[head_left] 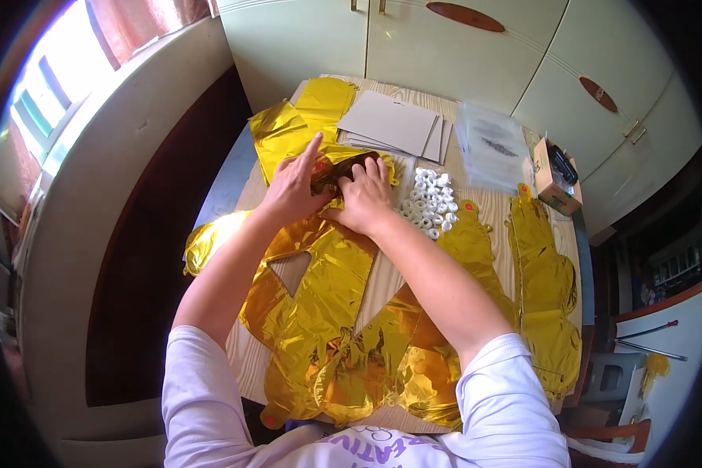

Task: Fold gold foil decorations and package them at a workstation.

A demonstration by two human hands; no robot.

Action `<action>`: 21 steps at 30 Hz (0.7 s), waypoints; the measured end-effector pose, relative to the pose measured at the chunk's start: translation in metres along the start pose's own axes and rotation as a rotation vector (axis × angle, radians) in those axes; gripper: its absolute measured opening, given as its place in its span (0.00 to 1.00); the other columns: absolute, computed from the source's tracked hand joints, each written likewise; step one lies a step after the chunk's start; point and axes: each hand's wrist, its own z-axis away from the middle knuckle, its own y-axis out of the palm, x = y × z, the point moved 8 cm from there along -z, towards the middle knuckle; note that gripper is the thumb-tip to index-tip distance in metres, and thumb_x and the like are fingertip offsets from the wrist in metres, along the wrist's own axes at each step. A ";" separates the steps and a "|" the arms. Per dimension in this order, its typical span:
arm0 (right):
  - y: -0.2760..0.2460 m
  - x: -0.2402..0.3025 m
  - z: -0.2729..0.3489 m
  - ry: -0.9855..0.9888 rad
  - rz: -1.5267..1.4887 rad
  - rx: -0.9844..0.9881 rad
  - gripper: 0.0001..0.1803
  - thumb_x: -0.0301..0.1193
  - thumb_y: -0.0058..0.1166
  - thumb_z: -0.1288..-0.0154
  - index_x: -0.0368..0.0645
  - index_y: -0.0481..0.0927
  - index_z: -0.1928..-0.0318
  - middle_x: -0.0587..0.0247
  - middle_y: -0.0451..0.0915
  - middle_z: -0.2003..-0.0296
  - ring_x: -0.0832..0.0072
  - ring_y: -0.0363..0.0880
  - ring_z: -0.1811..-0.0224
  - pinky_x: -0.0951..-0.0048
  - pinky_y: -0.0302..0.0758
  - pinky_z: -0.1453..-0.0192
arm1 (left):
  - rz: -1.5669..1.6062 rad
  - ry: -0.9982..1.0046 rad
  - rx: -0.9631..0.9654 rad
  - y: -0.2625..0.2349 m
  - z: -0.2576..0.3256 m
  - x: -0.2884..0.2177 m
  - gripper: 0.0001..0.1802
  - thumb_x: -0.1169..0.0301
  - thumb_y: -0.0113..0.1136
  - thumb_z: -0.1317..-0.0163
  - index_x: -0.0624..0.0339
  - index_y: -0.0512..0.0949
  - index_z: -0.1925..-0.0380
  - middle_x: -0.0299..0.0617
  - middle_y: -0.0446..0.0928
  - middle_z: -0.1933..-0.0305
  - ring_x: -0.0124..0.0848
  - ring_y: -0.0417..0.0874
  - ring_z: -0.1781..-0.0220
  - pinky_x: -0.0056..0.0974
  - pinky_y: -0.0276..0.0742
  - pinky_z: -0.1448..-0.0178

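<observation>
Pale cabinet doors (444,47) are standing behind a light wooden surface (382,281) that is carrying the work, with a window glaring at the far left. Flat gold foil balloons (320,312) are lying spread across the near half of the surface, and more are trailing down its right edge.

The left hand (292,187) and the right hand (364,199) are both pressing down on a folded gold foil piece (339,168) at the middle of the surface, just beyond the spread balloons. The left hand is lying fairly flat with its forefinger extended, steadying the piece; the right hand is curling its fingers over the fold, gripping the dark, creased part. Neither hand is hanging free.

Just beside the right hand, a cluster of small white rings (429,203) is sitting loose. A stack of grey cards (394,125) is lying farther back, with clear plastic sleeves (491,144) to its right and a small open carton (554,175) near the right edge.

Judgement: the folding is likely going best with the left hand holding the foil still while the right is flattening the crease in one even stroke; foil is slippery and is keeping every stray wrinkle. The loose rings are sitting close enough to be scattered by a careless wrist.
</observation>
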 end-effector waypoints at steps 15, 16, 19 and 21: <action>-0.030 0.040 0.001 -0.059 0.036 -0.001 0.20 0.42 0.51 0.27 0.37 0.88 0.57 0.47 0.85 0.52 0.50 0.80 0.43 0.37 0.60 0.28 | -0.038 -0.364 -0.011 0.014 -0.019 0.064 0.12 0.64 0.58 0.33 0.62 0.81 0.63 0.60 0.83 0.63 0.60 0.83 0.57 0.56 0.79 0.52; -0.025 0.044 -0.007 -0.118 -0.035 -0.021 0.20 0.41 0.52 0.28 0.37 0.88 0.58 0.47 0.85 0.53 0.51 0.80 0.45 0.40 0.63 0.30 | -0.029 -0.364 0.001 0.014 -0.018 0.066 0.12 0.64 0.58 0.33 0.62 0.82 0.62 0.60 0.83 0.63 0.60 0.83 0.57 0.56 0.79 0.53; -0.003 0.029 -0.033 -0.174 -0.098 -0.093 0.18 0.41 0.55 0.33 0.41 0.87 0.55 0.45 0.83 0.55 0.47 0.79 0.46 0.51 0.71 0.34 | 0.024 -0.324 -0.030 0.009 -0.027 0.060 0.13 0.63 0.58 0.32 0.61 0.83 0.60 0.60 0.83 0.62 0.59 0.83 0.56 0.55 0.79 0.53; 0.017 0.009 -0.036 -0.044 -0.129 0.065 0.32 0.50 0.57 0.34 0.53 0.75 0.33 0.46 0.78 0.40 0.44 0.73 0.35 0.50 0.67 0.29 | 0.072 -0.302 -0.171 -0.005 -0.033 0.071 0.14 0.62 0.58 0.31 0.60 0.83 0.58 0.59 0.83 0.63 0.59 0.84 0.57 0.54 0.80 0.53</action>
